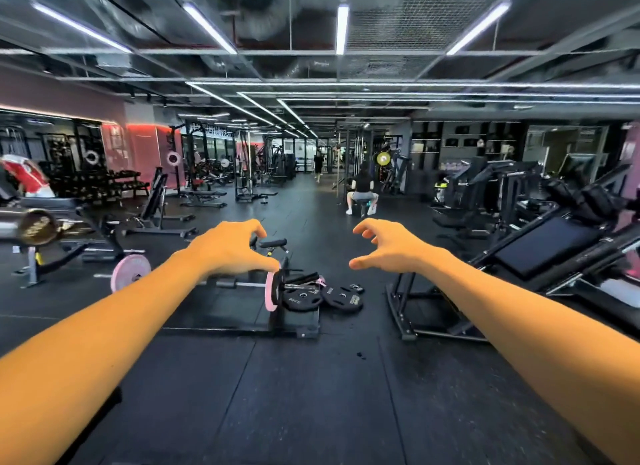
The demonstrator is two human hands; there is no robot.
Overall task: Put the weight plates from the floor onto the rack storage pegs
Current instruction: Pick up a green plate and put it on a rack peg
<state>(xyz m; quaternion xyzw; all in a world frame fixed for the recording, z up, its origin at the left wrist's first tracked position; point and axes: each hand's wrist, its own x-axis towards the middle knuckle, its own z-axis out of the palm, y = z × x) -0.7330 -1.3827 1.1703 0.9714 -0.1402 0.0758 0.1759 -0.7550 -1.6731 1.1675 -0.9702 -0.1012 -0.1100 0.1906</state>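
Observation:
Both my arms stretch forward over the black rubber floor. My left hand [231, 247] and my right hand [388, 246] hang in the air with fingers spread and curled, holding nothing. Beyond them, two black weight plates lie flat on the floor: one [302, 298] next to a barbell's pink plate [272, 291], the other [343, 298] just right of it, with a small black plate [356, 287] behind. The barbell's far pink plate [130, 271] shows at the left. I cannot make out any storage pegs.
A low black platform [239, 312] holds the barbell. A black machine frame [433, 312] and padded leg press [547, 246] stand at the right. Benches and a bar end [34, 226] fill the left. One person [362, 194] sits ahead; another walks far back.

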